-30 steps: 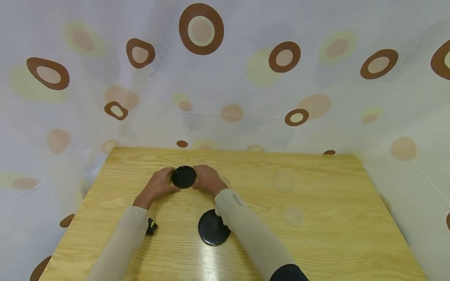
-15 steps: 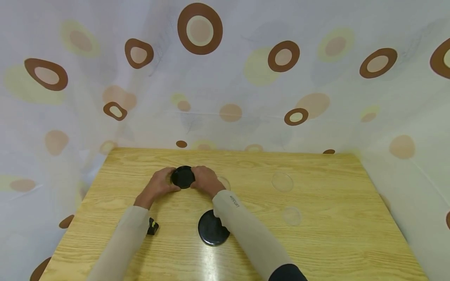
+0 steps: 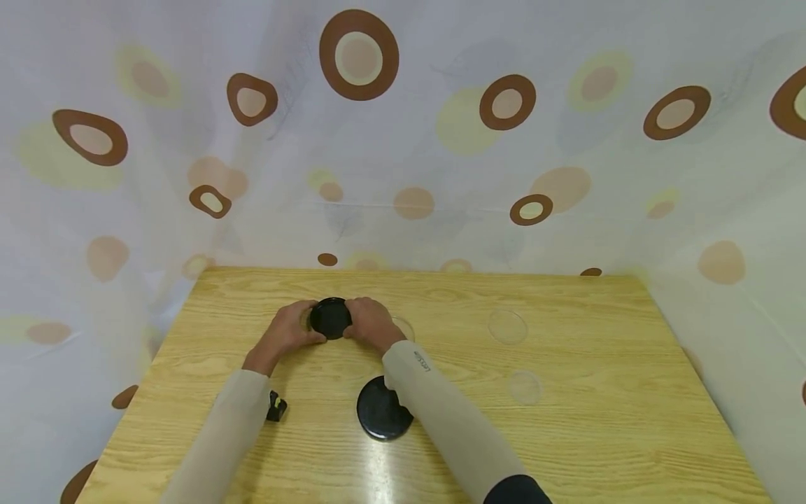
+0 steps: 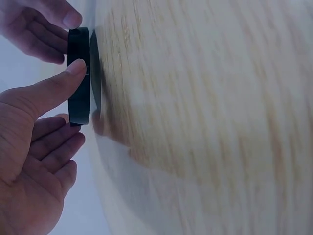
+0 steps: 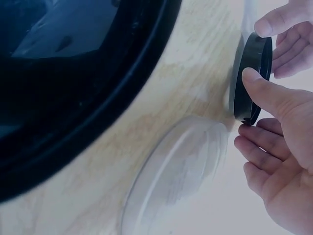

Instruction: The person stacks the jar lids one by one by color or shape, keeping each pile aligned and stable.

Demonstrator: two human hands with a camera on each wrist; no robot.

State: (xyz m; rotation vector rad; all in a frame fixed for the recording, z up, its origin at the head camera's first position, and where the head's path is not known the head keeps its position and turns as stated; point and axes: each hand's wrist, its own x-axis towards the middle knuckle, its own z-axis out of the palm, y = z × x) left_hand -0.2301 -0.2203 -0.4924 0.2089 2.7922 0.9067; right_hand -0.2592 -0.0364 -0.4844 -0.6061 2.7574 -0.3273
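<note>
A round, shallow black lid point(image 3: 330, 319) is held level, just above the wooden table, between both hands. My left hand point(image 3: 288, 330) pinches its left rim; the left wrist view shows the thumb point(image 4: 76, 67) on its side wall and fingers around the edge. From the opposite side my right hand point(image 3: 373, 325) grips the rim, its thumb point(image 5: 252, 75) against the wall in the right wrist view. Right below the black lid lies a thin greyish disc point(image 4: 96, 73), apparently clear plastic; whether the two touch is hard to tell.
A larger black round dish point(image 3: 378, 413) sits under the right forearm. Behind the right wrist is a clear cover point(image 5: 171, 176). Two more clear discs, one farther back point(image 3: 507, 327) and one nearer point(image 3: 525, 387), lie at right. A small black object point(image 3: 276, 407) is beside the left sleeve.
My right fingers cover slightly more of the black lid's right rim than a second ago. Otherwise both hands and the lid stay almost in place.
</note>
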